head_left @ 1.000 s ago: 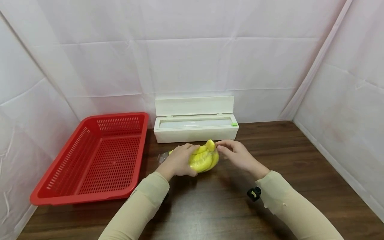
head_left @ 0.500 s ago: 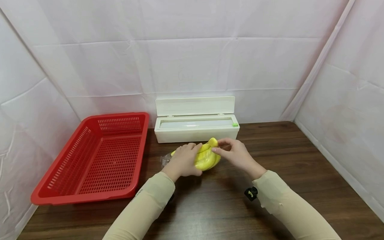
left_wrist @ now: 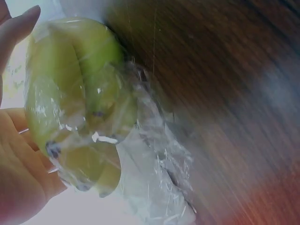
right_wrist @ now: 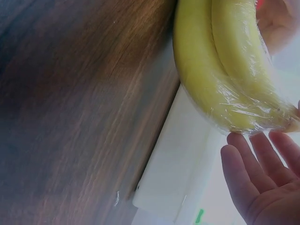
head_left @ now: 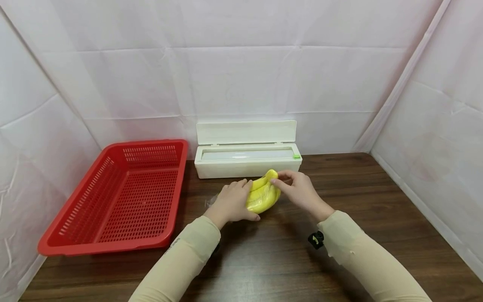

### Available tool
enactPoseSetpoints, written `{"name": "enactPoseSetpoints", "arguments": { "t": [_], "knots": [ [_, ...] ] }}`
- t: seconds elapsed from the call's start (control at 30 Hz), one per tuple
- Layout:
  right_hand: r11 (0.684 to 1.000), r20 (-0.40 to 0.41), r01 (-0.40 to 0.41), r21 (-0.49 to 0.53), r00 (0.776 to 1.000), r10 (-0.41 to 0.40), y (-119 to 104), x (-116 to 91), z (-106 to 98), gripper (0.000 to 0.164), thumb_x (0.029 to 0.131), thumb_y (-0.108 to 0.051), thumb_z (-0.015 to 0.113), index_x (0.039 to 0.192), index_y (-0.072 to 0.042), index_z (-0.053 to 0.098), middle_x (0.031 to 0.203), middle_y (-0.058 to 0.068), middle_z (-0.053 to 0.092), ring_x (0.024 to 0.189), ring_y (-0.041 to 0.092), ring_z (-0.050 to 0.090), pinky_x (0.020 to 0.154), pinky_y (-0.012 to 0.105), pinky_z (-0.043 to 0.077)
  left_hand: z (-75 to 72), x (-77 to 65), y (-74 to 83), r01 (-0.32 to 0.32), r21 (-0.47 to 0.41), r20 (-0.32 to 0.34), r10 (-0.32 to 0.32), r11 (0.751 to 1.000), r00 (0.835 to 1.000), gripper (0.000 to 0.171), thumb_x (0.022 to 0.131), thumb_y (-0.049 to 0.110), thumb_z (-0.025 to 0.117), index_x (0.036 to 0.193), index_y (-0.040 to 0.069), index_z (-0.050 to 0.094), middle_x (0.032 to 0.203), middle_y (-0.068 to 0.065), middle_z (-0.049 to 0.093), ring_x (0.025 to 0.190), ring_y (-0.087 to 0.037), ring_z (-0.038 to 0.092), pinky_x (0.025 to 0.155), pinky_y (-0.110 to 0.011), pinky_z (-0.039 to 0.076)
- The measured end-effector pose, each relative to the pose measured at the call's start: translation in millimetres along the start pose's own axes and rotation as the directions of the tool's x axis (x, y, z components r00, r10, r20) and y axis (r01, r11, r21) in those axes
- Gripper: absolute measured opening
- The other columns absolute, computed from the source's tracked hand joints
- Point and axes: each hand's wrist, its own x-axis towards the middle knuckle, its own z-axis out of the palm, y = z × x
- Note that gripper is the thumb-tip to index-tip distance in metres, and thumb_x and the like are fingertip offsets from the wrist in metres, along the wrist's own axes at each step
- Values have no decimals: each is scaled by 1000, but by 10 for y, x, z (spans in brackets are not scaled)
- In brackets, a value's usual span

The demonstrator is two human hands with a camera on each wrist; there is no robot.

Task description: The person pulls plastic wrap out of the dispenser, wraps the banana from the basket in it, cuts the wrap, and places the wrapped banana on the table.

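Observation:
A bunch of yellow bananas wrapped in clear cling film lies at the centre, its stem end pointing right. My left hand grips the bunch from the left, fingers over the far side and thumb along the near side. A loose, crumpled tail of film trails off the tip end in the left wrist view. At the stem end, my right hand pinches the wrapped tip between thumb and fingers. The right wrist view shows its fingertips against the film under the stem.
Behind the bananas stands a white cling film dispenser, lid raised, with a green slider at its right end. A red plastic basket sits to the left on the dark wooden table. White cloth walls enclose the table.
Both hands have stayed at the bananas while the bunch shifted slightly right and away. My right fingers have closed in from beside the stem onto it.

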Motion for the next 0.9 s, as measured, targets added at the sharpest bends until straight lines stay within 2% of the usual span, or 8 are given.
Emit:
{"name": "enactPoseSetpoints", "arguments": {
  "t": [0.2, 0.47, 0.63, 0.77, 0.9],
  "knots": [
    [1000, 9, 2, 22, 1000, -2, -2, 53, -17, 44, 92, -39, 58, 121, -5, 61, 113, 13, 66, 92, 22, 65, 74, 40, 56, -20, -34, -22, -14, -51, -13, 13, 999, 1000, 98, 69, 54, 77, 145, 8, 35, 147, -16, 40, 130, -32, 44, 104, -48, 38],
    [999, 15, -24, -23, 1000, 25, 0, 137, -29, 48, 93, -43, 54, 126, -9, 58, 118, 10, 64, 98, 22, 64, 73, 31, 54, -20, -82, -18, -13, -86, -21, 11, 996, 1000, 89, 71, 52, 76, 140, 7, 43, 146, -16, 40, 130, -30, 45, 103, -46, 40],
    [999, 21, -34, -42, 999, 35, 0, 194, -28, 47, 94, -43, 53, 128, -11, 57, 122, 10, 62, 105, 24, 62, 78, 33, 54, -25, -119, -12, -16, -104, -35, 12, 994, 999, 84, 71, 51, 75, 137, 5, 48, 146, -18, 40, 130, -31, 44, 103, -45, 41],
    [998, 15, -11, -63, 1000, 12, 5, 249, -17, 44, 95, -40, 53, 128, -11, 56, 124, 10, 62, 106, 26, 62, 80, 36, 54, -26, -150, -20, -39, -116, -63, 32, 992, 998, 76, 72, 49, 76, 130, 5, 54, 143, -18, 43, 129, -30, 45, 100, -41, 44],
    [998, 19, 11, -68, 1000, -9, 12, 298, -3, 43, 96, -36, 52, 128, -8, 56, 122, 12, 62, 106, 27, 63, 81, 36, 54, -23, -189, -19, -53, -141, -76, 43, 989, 996, 69, 73, 47, 75, 124, 4, 59, 138, -15, 47, 117, -24, 52, 91, -37, 48]
  ]
}}
